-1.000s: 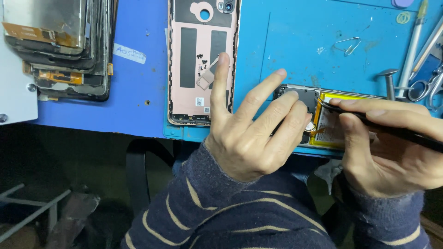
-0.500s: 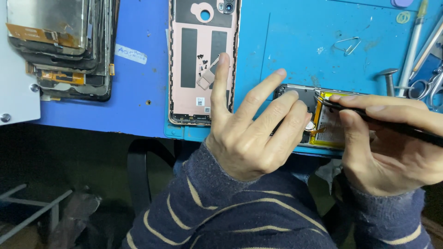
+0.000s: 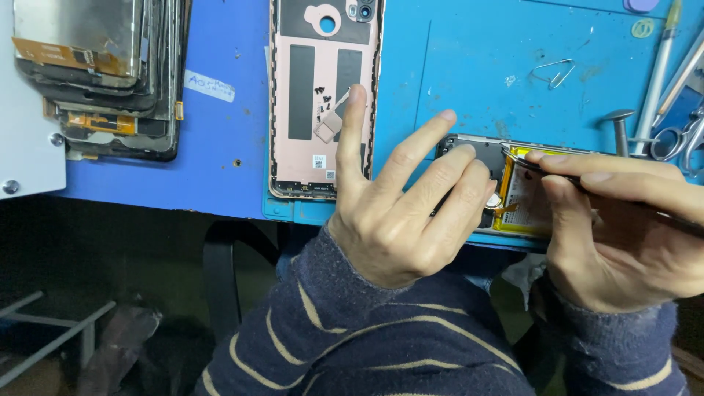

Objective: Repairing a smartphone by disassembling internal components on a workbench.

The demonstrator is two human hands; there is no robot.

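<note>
An opened phone (image 3: 477, 158) with a yellow battery (image 3: 524, 198) lies at the near edge of the blue mat. My left hand (image 3: 400, 213) rests flat over its left part, fingers spread, thumb lying on a pink phone back cover (image 3: 323, 95) beside it. My right hand (image 3: 623, 227) grips dark tweezers (image 3: 535, 165); their tip touches the phone's frame at the battery's top left corner. Small dark screws (image 3: 320, 99) sit on the pink cover near my thumb tip.
A stack of phone screens and frames (image 3: 99, 73) lies at the far left beside a white box (image 3: 26, 147). A paper clip (image 3: 551, 72), a metal stud (image 3: 620, 128), scissors (image 3: 682, 139) and pen-like tools (image 3: 660, 66) lie on the mat (image 3: 477, 66) at the right.
My right hand has shifted slightly left, bringing the tweezers' tip closer to the battery's top left corner. My left hand has stayed in place.
</note>
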